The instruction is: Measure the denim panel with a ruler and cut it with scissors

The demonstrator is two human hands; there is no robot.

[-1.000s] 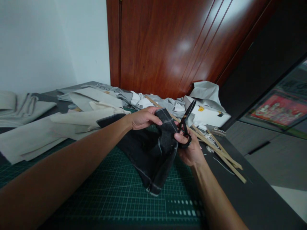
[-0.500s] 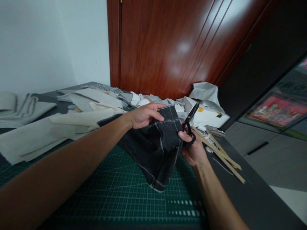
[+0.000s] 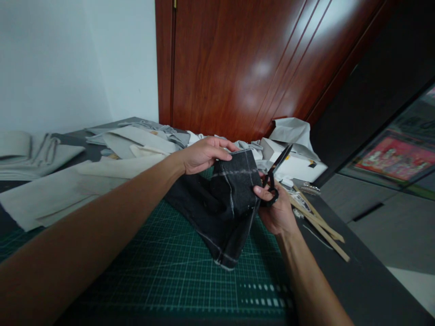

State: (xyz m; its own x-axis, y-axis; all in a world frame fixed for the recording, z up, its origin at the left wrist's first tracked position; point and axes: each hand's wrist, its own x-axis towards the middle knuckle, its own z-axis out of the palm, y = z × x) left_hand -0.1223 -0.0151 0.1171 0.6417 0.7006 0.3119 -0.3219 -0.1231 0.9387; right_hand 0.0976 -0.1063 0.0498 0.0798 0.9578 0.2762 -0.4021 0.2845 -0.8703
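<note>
Black fabric (image 3: 217, 213) with pale stitched lines and a whitish overlocked edge hangs raised over the green gridded cutting mat (image 3: 146, 271). My left hand (image 3: 207, 154) pinches its top edge near the upper left corner. At the right side of the cloth, my right hand (image 3: 277, 206) holds its edge under the thumb and also has black scissors (image 3: 278, 163) in its grip, the blades pointing up and to the right. The lower corner of the fabric hangs down near the mat's middle.
Pale and grey cloth pieces (image 3: 102, 181) lie at the left and along the back. A white box (image 3: 295, 167) stands at the back right, with wooden strips (image 3: 322, 226) in front of it. Behind are a wall and a reddish-brown door (image 3: 231, 68).
My left hand has shifted slightly up along the cloth's top edge. The scissors have tilted a little further to the right, and the view has moved slightly.
</note>
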